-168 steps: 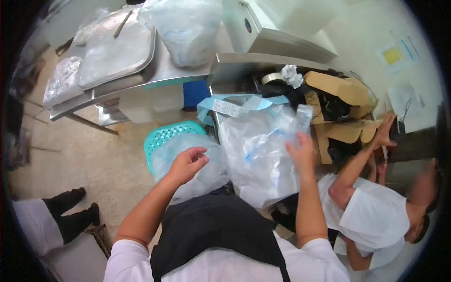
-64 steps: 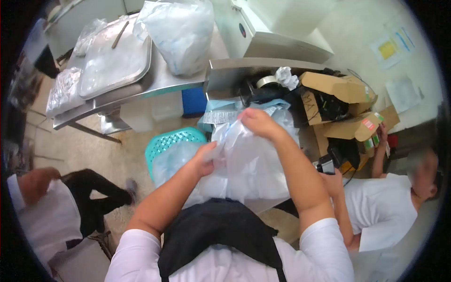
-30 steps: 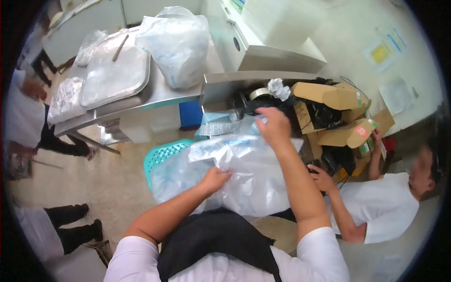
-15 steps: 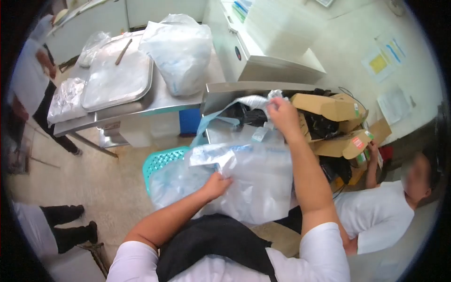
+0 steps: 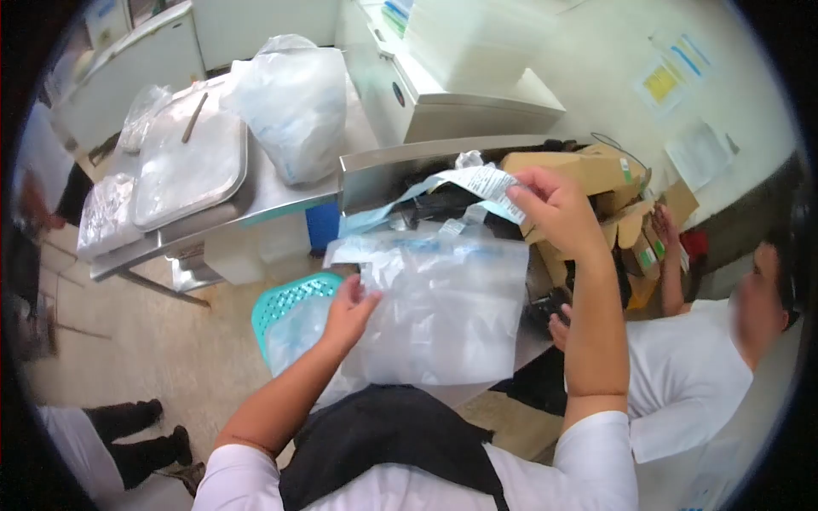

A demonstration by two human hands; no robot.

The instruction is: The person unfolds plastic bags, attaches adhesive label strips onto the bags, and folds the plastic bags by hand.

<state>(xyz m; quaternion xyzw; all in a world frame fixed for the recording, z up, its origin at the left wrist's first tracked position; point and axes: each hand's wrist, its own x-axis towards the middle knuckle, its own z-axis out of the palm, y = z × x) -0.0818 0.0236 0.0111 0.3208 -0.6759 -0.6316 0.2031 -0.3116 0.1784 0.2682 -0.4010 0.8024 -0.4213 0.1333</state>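
My right hand (image 5: 558, 209) is closed on the end of a white strip of printed labels (image 5: 484, 183). The strip runs left into a pale blue band that curves down toward a clear plastic bag (image 5: 443, 315). The bag lies flat in front of me, with some blue marking along its top edge. My left hand (image 5: 349, 315) is at the bag's upper left edge, its thumb and forefinger apart. More clear plastic is bunched in a turquoise perforated basket (image 5: 294, 298) below my left hand.
A metal table (image 5: 362, 128) at the back left bears a large metal tray (image 5: 192, 170), a stuffed white plastic bag (image 5: 294, 106) and wrapped bundles. Opened cardboard boxes (image 5: 567, 170) stand at right. A co-worker in a white shirt (image 5: 690, 366) reaches toward them. Other people stand at left.
My right hand has moved right and down, pulling the label strip out straighter. My left hand has shifted left and up to the bag's edge. The co-worker's second hand now shows.
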